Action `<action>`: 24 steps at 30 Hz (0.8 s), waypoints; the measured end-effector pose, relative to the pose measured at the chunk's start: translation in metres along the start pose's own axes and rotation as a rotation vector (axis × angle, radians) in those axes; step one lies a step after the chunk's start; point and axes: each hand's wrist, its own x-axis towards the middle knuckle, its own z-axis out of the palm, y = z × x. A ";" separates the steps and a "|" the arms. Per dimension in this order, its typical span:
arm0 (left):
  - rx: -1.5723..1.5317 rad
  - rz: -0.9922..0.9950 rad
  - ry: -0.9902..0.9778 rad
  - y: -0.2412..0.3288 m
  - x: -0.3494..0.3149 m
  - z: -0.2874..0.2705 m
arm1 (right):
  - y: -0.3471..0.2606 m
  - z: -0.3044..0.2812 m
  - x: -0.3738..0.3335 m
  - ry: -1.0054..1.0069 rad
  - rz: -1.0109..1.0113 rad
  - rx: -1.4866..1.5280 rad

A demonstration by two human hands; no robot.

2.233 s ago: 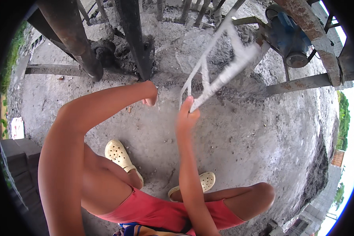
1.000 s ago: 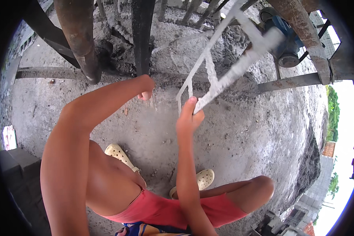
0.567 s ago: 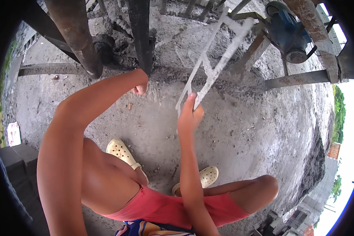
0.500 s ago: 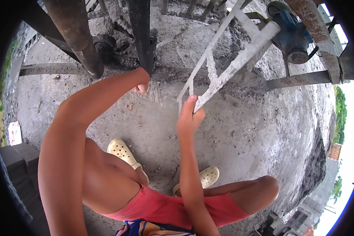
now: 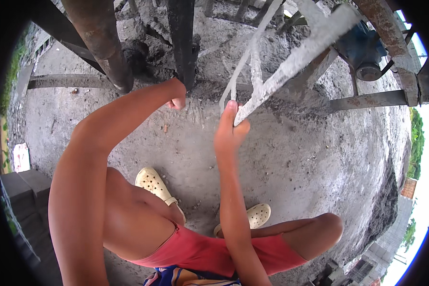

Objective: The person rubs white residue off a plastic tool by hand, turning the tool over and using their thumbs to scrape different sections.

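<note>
My right hand [image 5: 231,129] is closed round the near end of a metal frame [image 5: 291,69] with cross bars. The frame is crusted with pale grey cement and rises up and to the right, away from me. My left arm stretches across to the foot of a black upright post [image 5: 181,43]. There my left hand [image 5: 177,101] has its fingers curled; the bent wrist hides most of it, and what it grips, if anything, does not show.
A rusty thick pipe [image 5: 93,38] stands left of the post. A blue motor-like machine [image 5: 367,47] sits at the far right by a rusty bar [image 5: 367,101]. Grey blocks [image 5: 28,190] are stacked at the left. My cream clogs [image 5: 157,186] rest on the dusty concrete floor [image 5: 291,157].
The cement-crusted frame's far end has swung up and to the right, and my right hand has risen slightly with it. The whole view has shifted a little; my left hand keeps its pose.
</note>
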 end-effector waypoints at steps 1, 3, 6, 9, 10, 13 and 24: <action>0.007 0.002 0.006 0.005 -0.001 -0.004 | 0.004 0.002 0.004 0.009 -0.009 0.026; 0.114 0.056 -0.091 0.013 -0.003 -0.010 | 0.015 0.010 0.012 -0.031 0.059 -0.001; -0.258 0.017 -0.306 0.005 0.030 -0.020 | 0.031 0.004 0.034 -0.289 0.238 -0.114; -0.058 0.346 -0.359 -0.010 0.024 -0.027 | 0.028 -0.006 0.017 -0.230 0.211 -0.192; 0.071 0.558 -0.372 -0.009 0.021 -0.023 | 0.023 -0.009 0.011 -0.165 0.150 -0.173; 0.027 0.104 -0.325 -0.005 0.023 -0.017 | 0.001 -0.013 0.004 -0.115 0.114 -0.107; -0.086 0.053 -0.305 0.001 0.014 0.020 | 0.034 -0.002 0.022 -0.317 0.287 -0.112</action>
